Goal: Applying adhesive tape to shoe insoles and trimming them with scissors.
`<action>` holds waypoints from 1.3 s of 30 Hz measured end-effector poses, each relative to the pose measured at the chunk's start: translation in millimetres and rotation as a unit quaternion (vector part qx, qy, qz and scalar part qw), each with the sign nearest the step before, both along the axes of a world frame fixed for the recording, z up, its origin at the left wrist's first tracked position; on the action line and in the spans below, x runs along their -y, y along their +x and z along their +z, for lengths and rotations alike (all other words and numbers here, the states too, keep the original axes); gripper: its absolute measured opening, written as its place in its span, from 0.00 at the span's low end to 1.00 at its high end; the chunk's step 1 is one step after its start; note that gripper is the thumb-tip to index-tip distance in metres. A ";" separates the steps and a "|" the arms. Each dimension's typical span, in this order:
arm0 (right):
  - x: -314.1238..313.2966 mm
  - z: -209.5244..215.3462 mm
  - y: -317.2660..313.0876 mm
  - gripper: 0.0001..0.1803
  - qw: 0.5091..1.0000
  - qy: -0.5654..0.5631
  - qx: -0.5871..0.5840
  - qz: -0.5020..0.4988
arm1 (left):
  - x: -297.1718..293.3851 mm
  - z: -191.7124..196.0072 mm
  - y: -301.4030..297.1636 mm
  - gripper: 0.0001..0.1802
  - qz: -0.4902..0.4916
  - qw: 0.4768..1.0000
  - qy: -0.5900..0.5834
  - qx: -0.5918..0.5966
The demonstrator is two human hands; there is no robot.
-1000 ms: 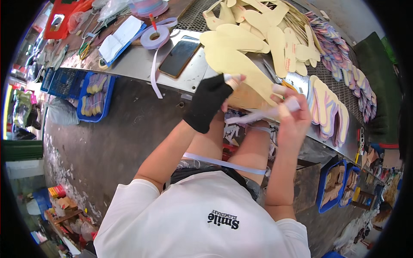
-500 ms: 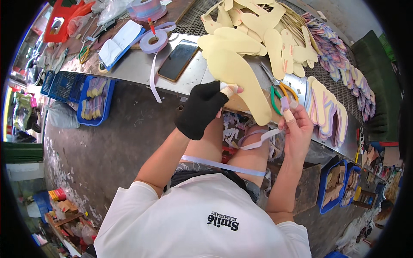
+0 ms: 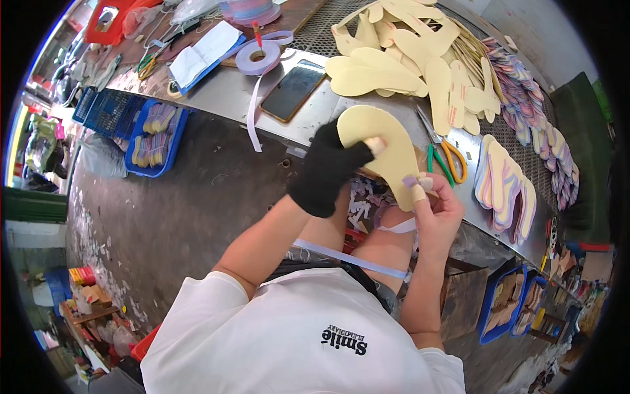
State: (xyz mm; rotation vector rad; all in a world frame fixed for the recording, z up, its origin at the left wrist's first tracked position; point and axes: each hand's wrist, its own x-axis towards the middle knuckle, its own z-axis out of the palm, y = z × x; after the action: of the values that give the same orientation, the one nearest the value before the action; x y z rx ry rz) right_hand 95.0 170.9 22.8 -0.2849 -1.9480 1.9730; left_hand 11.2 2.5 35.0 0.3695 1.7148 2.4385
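A cream insole (image 3: pixel 386 134) is held up over my lap by my left hand (image 3: pixel 330 172), which wears a black glove. The thumb, its tip wrapped in pale tape, presses on the insole's face; the other fingers are hidden behind it. My right hand (image 3: pixel 438 207) is bare with tape around its fingertips. It pinches the end of a lilac tape (image 3: pixel 409 181) against the right edge of the insole's narrow part. More of this tape trails down over my thighs. Another lilac strip (image 3: pixel 351 256) lies across my lap.
Cream insoles (image 3: pixel 377 71) pile on the bench, with striped pink-and-blue insoles (image 3: pixel 505 184) at right. Scissors (image 3: pixel 446 157) with green and orange handles, a phone (image 3: pixel 293 90) and a tape roll (image 3: pixel 257 58) lie near the front edge. Blue baskets (image 3: pixel 154 141) stand below, left.
The insole has turned and its narrow end has come toward my right hand. The tape end, held apart from it before, now meets its edge. The whole view has shifted slightly.
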 end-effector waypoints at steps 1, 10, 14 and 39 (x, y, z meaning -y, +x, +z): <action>3.2 -0.8 1.6 0.05 1.000 0.002 0.005 0.005 | -2.8 5.0 7.1 0.14 -0.004 0.998 0.003 0.067; -17.5 37.9 -3.8 0.05 0.993 -0.056 -0.095 -0.052 | -0.1 8.7 9.5 0.11 -0.003 0.998 0.032 0.057; -9.0 52.3 -6.1 0.07 0.997 -0.061 -0.056 -0.005 | -3.1 12.7 14.9 0.11 -0.011 0.998 0.020 0.066; 10.2 39.7 -22.0 0.06 0.959 0.237 -0.145 -0.056 | 1.4 19.3 8.9 0.11 -0.077 0.993 -0.086 -0.039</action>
State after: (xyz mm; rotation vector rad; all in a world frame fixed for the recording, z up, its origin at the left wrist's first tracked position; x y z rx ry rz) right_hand 72.9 160.7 62.5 0.0197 -2.0755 1.3319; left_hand 20.1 1.1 54.3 0.5598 1.8360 2.1783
